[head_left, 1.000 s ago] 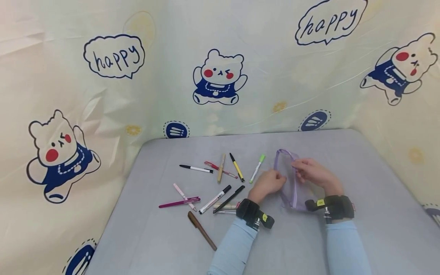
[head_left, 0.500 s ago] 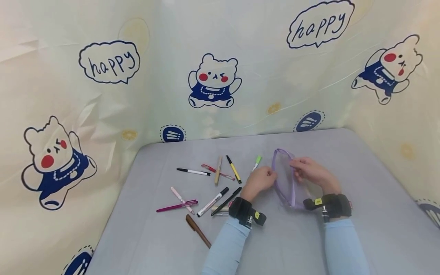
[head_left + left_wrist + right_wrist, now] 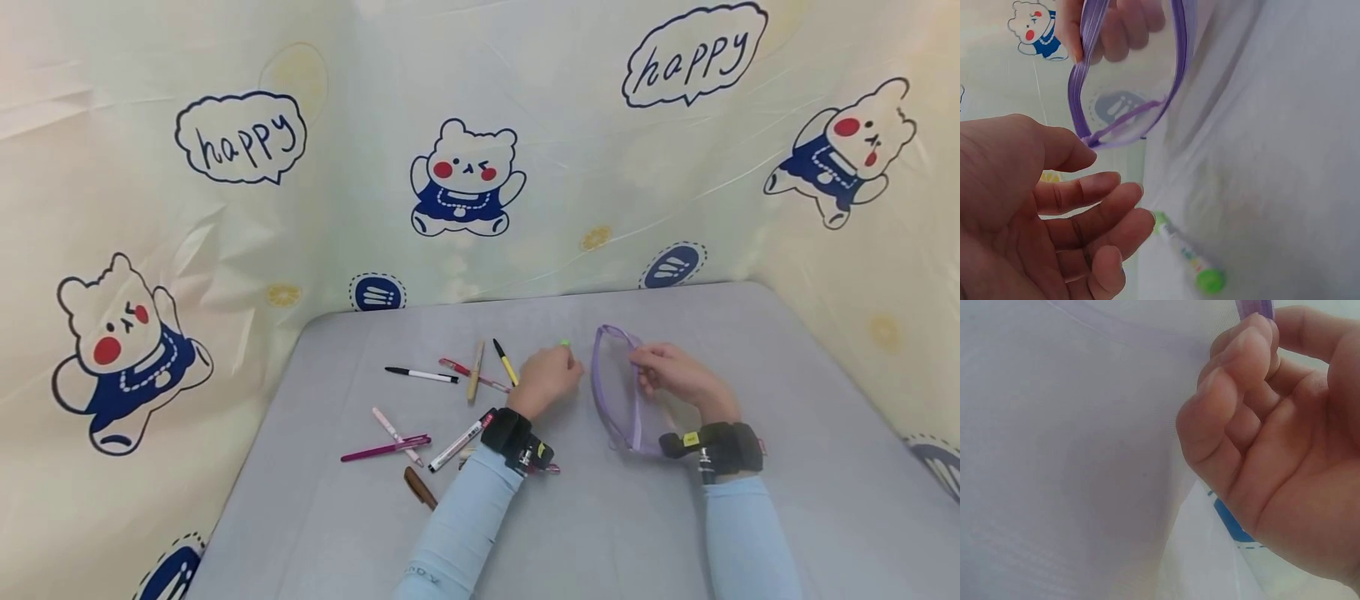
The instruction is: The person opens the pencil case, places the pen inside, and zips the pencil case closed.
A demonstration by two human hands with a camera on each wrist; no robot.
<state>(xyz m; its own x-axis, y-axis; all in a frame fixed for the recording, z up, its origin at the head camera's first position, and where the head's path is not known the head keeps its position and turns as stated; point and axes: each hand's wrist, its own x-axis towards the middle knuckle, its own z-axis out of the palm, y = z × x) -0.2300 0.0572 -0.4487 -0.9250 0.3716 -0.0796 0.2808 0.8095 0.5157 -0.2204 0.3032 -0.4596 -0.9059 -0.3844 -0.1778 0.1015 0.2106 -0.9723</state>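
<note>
My right hand (image 3: pixel 678 375) pinches one zipper edge of a see-through purple mesh pouch (image 3: pixel 637 425), and its mouth gapes in the head view. The right wrist view shows thumb and fingertips meeting on the purple zipper tape (image 3: pixel 1255 307), the mesh spreading out to their left. To the left of the pouch is my left hand (image 3: pixel 546 379), holding nothing, its fingers loosely bent and apart from the thumb in the left wrist view. Beside those fingertips lies a white pen with green ends (image 3: pixel 1188 250); the hand covers most of it in the head view.
Several pens lie left of my left hand on the grey table (image 3: pixel 637 533), among them a black-and-white pen (image 3: pixel 423 375), a magenta pen (image 3: pixel 386 448), a white marker (image 3: pixel 457 446) and a brown pen (image 3: pixel 418 487). A printed curtain (image 3: pixel 337 208) stands behind.
My left hand has let go of the pouch's left edge and moved left over the green-ended pen. My right hand keeps its pinch, and the pouch's mouth has widened.
</note>
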